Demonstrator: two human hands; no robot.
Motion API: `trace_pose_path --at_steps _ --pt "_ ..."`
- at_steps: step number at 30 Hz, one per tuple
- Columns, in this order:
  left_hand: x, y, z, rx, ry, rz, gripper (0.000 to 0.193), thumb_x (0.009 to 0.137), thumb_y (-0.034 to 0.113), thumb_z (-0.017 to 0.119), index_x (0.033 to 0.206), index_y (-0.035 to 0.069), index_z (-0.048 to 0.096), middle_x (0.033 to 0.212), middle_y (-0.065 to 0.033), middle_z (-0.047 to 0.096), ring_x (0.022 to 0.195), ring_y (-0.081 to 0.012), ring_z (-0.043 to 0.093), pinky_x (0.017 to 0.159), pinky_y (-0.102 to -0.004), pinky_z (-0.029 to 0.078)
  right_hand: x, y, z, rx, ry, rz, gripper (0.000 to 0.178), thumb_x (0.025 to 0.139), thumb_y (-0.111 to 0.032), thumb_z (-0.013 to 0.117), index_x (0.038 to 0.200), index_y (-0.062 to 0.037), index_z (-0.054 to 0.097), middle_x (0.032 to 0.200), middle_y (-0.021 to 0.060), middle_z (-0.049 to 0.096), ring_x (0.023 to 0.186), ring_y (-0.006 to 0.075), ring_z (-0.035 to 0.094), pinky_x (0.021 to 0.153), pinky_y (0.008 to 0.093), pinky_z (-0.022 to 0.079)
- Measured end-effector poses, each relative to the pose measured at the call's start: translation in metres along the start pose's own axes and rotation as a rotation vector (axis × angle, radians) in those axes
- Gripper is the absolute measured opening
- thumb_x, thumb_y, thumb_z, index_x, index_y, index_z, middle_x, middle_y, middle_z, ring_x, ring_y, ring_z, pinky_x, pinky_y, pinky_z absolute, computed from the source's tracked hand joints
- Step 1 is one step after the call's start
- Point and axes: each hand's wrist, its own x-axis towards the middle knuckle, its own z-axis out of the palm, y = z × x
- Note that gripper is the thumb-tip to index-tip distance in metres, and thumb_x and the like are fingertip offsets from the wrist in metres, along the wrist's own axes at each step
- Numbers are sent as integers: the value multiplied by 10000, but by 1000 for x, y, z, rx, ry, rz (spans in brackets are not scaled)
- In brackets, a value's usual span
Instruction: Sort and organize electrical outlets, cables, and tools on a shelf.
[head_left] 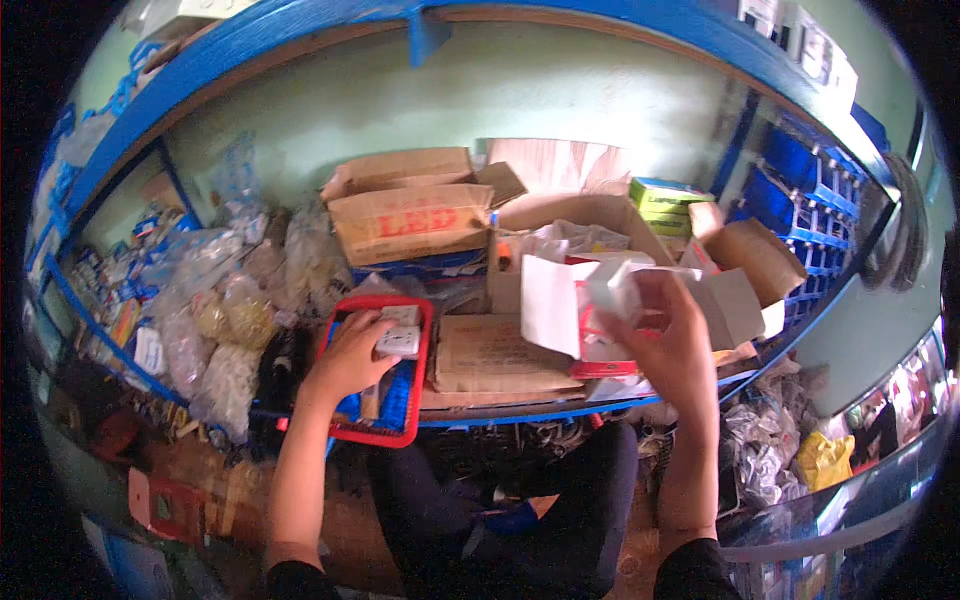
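Observation:
My left hand (347, 362) reaches into a red basket (424, 385) with a blue inside. Its fingers are closed on a small white socket (398, 342) with dark slots, and a similar white piece (401, 315) lies just behind it. On the right, my right hand (672, 345) is over an open white and red carton (548, 307) with its flaps up. Between its thumb and fingers is a pale, whitish small item (614, 292), blurred, whose kind I cannot make out.
Flat brown cardboard (508, 352) lies between the basket and the carton. Behind stand an open brown box (410, 222) and a green box (672, 196). Bags of small parts (235, 310) heap up at left; blue bins (815, 200) stand at right. A blue shelf beam (300, 28) crosses above.

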Motion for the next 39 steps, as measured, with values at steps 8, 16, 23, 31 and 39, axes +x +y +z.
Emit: trace_pose_path --at_steps 8,16,23,31,39 --pt "7 16 2 -57 -81 -145 560 797 120 873 1300 70 631 1378 -177 553 1335 -408 533 1123 -471 460 41 109 -91 -652 145 158 622 734 -391 906 1123 37 674 1018 228 758 927 373 745 855 450 578" --pt "8 26 -3 0 -90 -185 558 827 110 847 1310 31 579 1339 -200 568 1313 -432 545 1092 -480 463 56 119 -68 -954 -38 345 457 747 -358 818 1011 13 771 995 254 766 964 398 755 893 467 603" --pt "2 18 4 -55 -62 -141 549 863 115 816 1349 35 574 1360 -202 587 1317 -424 552 1103 -472 463 50 139 -52 -985 -6 284 464 771 -349 867 1059 -8 741 1048 227 761 1029 401 734 916 485 588" --pt "0 15 9 -100 12 -141 530 816 60 830 1304 49 625 1300 -174 570 1252 -421 567 1071 -486 470 53 141 -56 -1024 -44 295 408 809 -348 843 1038 -23 750 1030 215 768 998 392 750 874 491 606" --pt "4 19 7 -88 60 -81 531 820 55 820 1307 36 609 1300 -192 563 1278 -430 542 1064 -484 457 44 115 -64 -839 63 196 382 861 -438 777 936 -64 766 923 193 768 912 378 751 830 518 575"
